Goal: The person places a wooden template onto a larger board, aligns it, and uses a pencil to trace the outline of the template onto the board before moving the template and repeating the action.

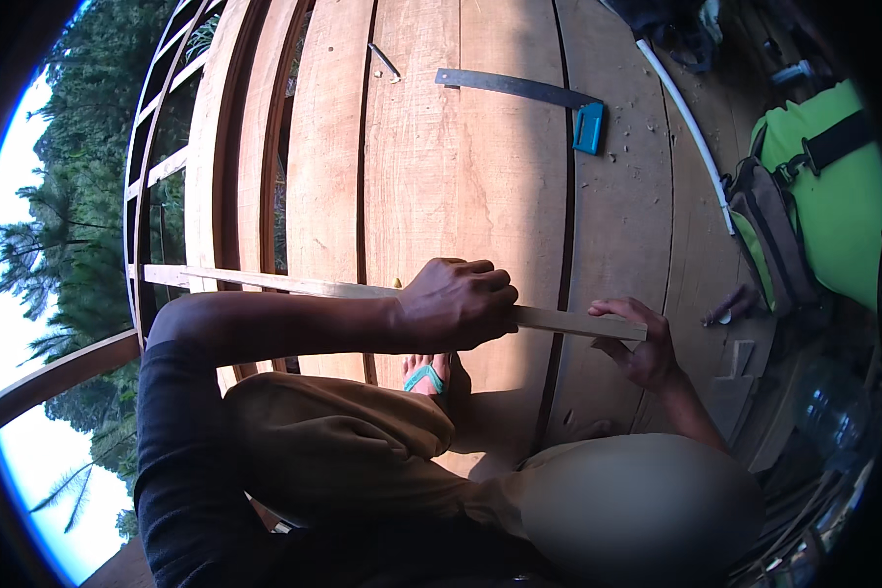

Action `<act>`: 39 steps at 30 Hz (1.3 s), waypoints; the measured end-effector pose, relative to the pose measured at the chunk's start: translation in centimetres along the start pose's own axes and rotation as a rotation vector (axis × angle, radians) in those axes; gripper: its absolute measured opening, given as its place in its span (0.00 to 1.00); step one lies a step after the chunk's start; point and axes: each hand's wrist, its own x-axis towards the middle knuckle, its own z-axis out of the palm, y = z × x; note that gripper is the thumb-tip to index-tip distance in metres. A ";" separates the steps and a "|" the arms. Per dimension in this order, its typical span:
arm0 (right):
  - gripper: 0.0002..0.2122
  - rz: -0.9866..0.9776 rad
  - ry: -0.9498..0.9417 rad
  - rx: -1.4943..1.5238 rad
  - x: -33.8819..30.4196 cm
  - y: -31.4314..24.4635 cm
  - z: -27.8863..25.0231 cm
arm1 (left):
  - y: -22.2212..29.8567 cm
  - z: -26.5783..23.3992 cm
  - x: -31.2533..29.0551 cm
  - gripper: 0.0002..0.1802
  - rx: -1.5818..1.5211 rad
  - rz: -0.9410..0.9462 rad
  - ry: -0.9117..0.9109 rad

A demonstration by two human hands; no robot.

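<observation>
A long, thin wooden strip (pixel 568 322) lies crosswise in front of me, held above the plank floor. My left hand (pixel 461 304) is closed in a fist around it, knuckles up, near the middle of the view. At the strip's right end, my right hand (pixel 641 348) grips it between the thumb below and the fingers above. Leftward the strip runs on past my left forearm toward the railing. Farther off on the planks rests a try square (pixel 510 86) with a metal blade and a blue handle, touched by neither hand.
Plank flooring (pixel 416 176) has dark gaps and scattered chips. A thin dark rod (pixel 384 61) lies at the far side. A green bag (pixel 838 196) and a white tube (pixel 684 118) are at right. Slatted railing (pixel 157 176) edges the left, trees beyond. My sandalled foot (pixel 426 375) is below the strip.
</observation>
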 end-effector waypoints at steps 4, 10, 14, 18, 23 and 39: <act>0.18 -0.083 0.357 0.005 -8.9 1.5 0.4 | 6.2 3.8 3.2 0.09 0.058 0.251 0.027; 0.17 -0.147 0.306 -0.161 -16.9 3.3 2.0 | 10.9 12.0 1.0 0.27 0.197 0.309 -0.102; 0.18 -0.128 0.306 -0.198 -18.3 3.8 3.4 | 10.2 11.9 -2.7 0.41 0.008 0.135 -0.202; 0.19 -0.113 0.288 -0.212 -18.4 4.4 4.4 | 4.0 5.8 -9.5 0.62 0.002 -0.097 -0.557; 0.21 -0.106 0.298 -0.218 -18.3 5.6 5.3 | -1.4 5.0 -18.4 0.54 0.241 -0.164 -0.550; 0.22 0.298 0.837 0.222 -33.3 9.3 8.8 | 0.2 5.0 -8.0 0.35 -0.062 0.103 -0.478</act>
